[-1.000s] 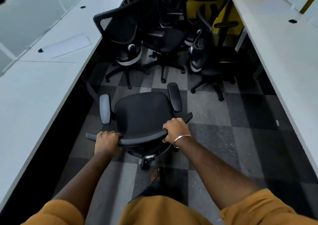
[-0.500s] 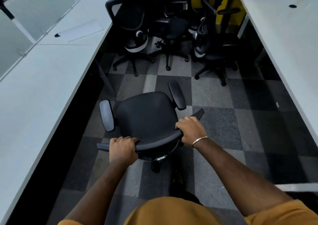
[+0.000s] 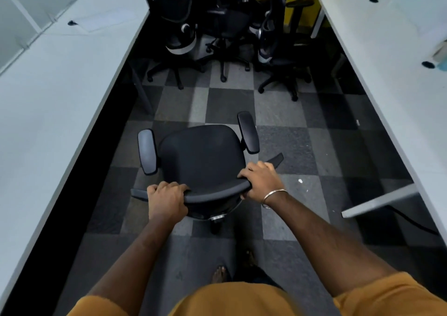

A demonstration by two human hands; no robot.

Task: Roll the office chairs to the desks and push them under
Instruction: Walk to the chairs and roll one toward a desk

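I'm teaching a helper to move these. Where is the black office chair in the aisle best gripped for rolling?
Grip the curved top rail of the black office chair's backrest from behind, one hand near each end, as the left hand and right hand do. The rail is hand-height and wide, so steering should be easy.

Single head-worn wide-angle view, looking forward and steeply down the aisle, sitting close above the chair [image 3: 203, 156], taking in a counter [image 3: 48, 93] on either side, floor [image 3: 290, 131] running ahead

Aisle open — parked chairs [image 3: 225, 32] ahead, seemingly.
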